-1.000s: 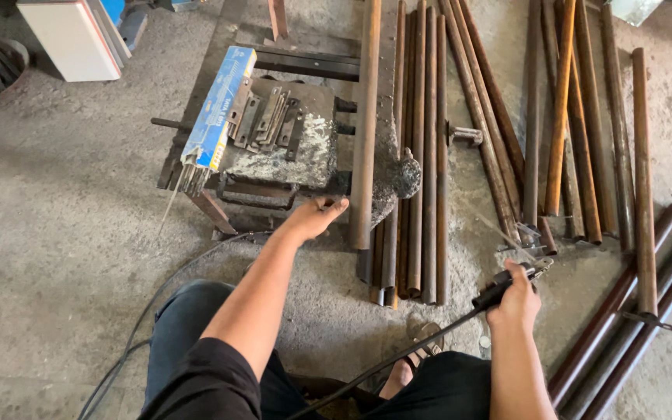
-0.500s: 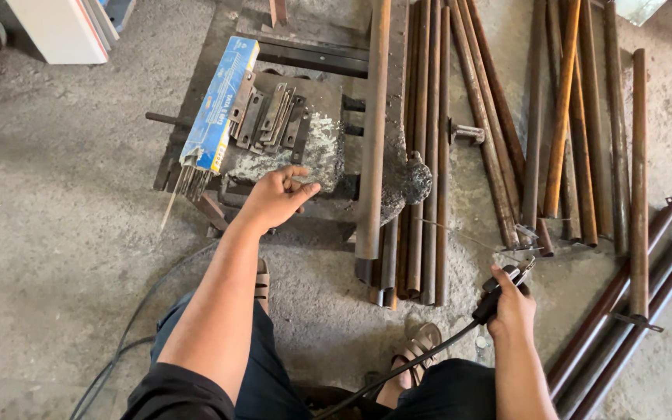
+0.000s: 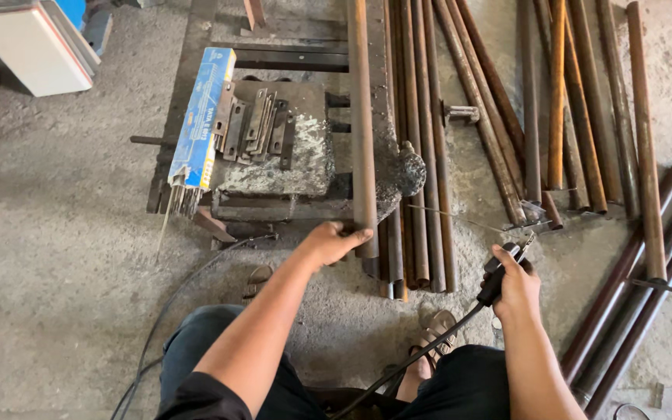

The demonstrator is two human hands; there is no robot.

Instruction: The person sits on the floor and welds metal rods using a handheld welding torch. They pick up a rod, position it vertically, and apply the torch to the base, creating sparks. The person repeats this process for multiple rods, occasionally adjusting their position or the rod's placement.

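Since the earlier frames the left hand (image 3: 328, 243) has come off the top of the metal block and dropped to the near end of the long rusty pipe (image 3: 362, 124), where its fingers now curl around the pipe's lower end, grasping it. Meanwhile the right hand (image 3: 516, 289) has stayed low on the right, clenched around the black handle of the welding holder (image 3: 501, 272), whose cable (image 3: 410, 362) trails back between the knees.

From the head camera, counting what lies on the concrete floor (image 3: 56, 233): one grasped pipe runs straight up the frame, its near end beside the block's front right corner. Just right of it lies a bundle of about four more rusty pipes (image 3: 421, 155), touching one another. Further right, a fan of roughly eight rusty rods (image 3: 561, 109) spreads toward the top edge, one of them more orange than the rest. At the far right lie three dark brown pipes (image 3: 639, 288), side by side, slanting.

One stained metal block (image 3: 289, 148) sits left of the grasped pipe, carrying a stack of several small flat metal plates (image 3: 254, 124); I cannot count them exactly. One blue box of welding rods (image 3: 200, 117) leans along its left edge, thin rods poking from its lower end. One white box (image 3: 29, 47) stands at top left.
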